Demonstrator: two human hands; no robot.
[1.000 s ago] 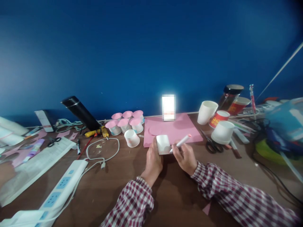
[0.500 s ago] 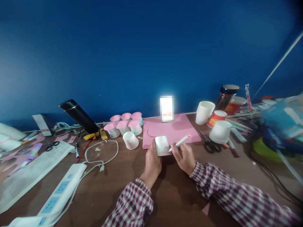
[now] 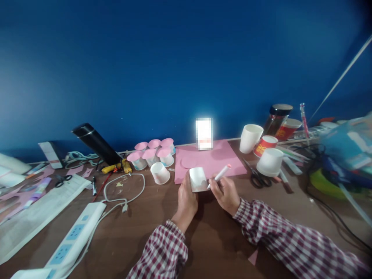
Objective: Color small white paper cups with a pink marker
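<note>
My left hand (image 3: 187, 199) is closed around the left side of a white paper cup (image 3: 198, 179), held over the brown table in front of me. In my right hand (image 3: 226, 195) is a white marker (image 3: 219, 175) with a pinkish-red end, its lower tip at the cup's right edge. Whether the tip touches the cup I cannot tell. Behind the cup lies a pink paper sheet (image 3: 215, 159). Left of it stand several paper cups with pink discs on top (image 3: 151, 155), and a white paper cup (image 3: 160, 173) without a disc.
Black scissors (image 3: 260, 180) and an upturned white cup (image 3: 270, 162) lie to the right, near a red cup (image 3: 265, 145) and a tall white cup (image 3: 251, 138). On the left are a power strip (image 3: 75, 232), a white cable (image 3: 124, 201) and a black flask (image 3: 97, 143).
Almost nothing differs. The marker and my right hand have shifted very slightly; both hands keep their hold, and the view has moved a little.
</note>
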